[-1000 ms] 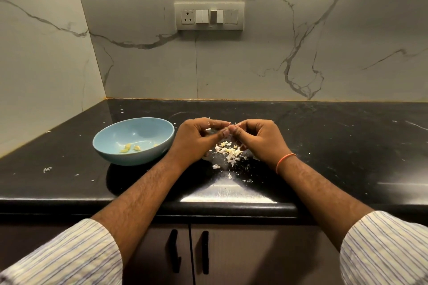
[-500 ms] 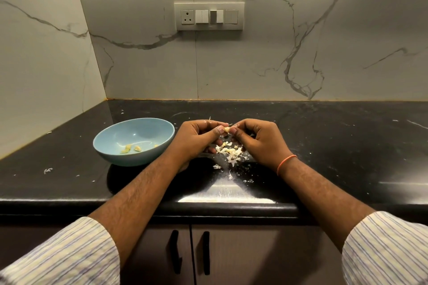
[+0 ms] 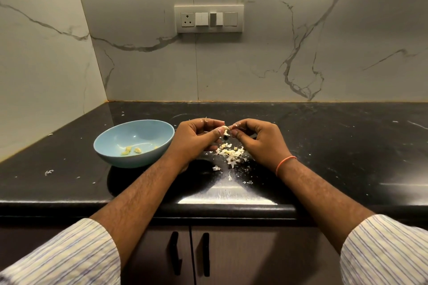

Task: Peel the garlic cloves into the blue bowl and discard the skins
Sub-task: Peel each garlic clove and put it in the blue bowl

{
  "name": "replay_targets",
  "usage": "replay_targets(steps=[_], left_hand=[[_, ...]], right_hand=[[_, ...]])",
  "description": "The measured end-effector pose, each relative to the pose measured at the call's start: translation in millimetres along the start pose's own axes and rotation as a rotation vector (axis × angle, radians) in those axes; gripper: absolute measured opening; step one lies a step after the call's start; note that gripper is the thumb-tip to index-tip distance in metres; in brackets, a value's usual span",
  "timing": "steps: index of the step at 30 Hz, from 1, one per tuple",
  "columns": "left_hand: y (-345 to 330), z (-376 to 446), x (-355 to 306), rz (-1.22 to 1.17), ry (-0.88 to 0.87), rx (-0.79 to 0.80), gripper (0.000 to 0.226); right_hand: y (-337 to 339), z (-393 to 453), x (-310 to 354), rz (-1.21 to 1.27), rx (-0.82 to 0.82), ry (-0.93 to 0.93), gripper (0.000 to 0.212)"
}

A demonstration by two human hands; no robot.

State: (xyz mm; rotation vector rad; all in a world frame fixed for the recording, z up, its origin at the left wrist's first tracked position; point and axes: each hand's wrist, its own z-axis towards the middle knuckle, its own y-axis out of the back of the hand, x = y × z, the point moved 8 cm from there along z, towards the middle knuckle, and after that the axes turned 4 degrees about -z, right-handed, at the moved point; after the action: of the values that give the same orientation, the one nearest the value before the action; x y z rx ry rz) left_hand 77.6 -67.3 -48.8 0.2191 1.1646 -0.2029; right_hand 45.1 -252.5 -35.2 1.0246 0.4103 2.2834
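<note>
A small pale garlic clove [image 3: 226, 132] is held between both hands above the black counter. My left hand [image 3: 194, 141] pinches it from the left with thumb and fingertips. My right hand [image 3: 257, 140] pinches its skin from the right. Under the hands lies a heap of white garlic skins [image 3: 231, 152]. The blue bowl [image 3: 108, 148] stands just left of my left hand, with a few peeled cloves [image 3: 132, 150] on its bottom.
The black counter [image 3: 335, 157] runs wide to the right, with skin flecks scattered on it. Marble walls close the back and left. A switch panel [image 3: 208, 18] hangs on the back wall. Cabinet doors with dark handles [image 3: 190, 254] sit below the front edge.
My hands have drawn slightly apart, so the clove shows between the fingertips. The bowl and the heap of skins have not moved.
</note>
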Motion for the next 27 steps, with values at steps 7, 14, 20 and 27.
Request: replay_targets(steps=[7, 14, 20, 27], left_hand=[[1.6, -0.1, -0.5, -0.016, -0.008, 0.005, 0.027], [-1.8, -0.2, -0.2, 0.045, -0.02, 0.038, 0.018], [-3.8, -0.9, 0.6, 0.189, -0.058, 0.058, 0.018], [-6.9, -1.1, -1.9, 0.258, -0.107, 0.069, 0.013]], right_hand=[[0.9, 0.2, -3.3, -0.092, -0.003, 0.045, 0.022], [3.9, 1.2, -0.1, 0.079, -0.008, 0.019, 0.019], [0.5, -0.7, -3.6, 0.192, 0.043, -0.048, 0.019], [0.8, -1.0, -2.1, 0.177, 0.037, -0.05, 0.022]])
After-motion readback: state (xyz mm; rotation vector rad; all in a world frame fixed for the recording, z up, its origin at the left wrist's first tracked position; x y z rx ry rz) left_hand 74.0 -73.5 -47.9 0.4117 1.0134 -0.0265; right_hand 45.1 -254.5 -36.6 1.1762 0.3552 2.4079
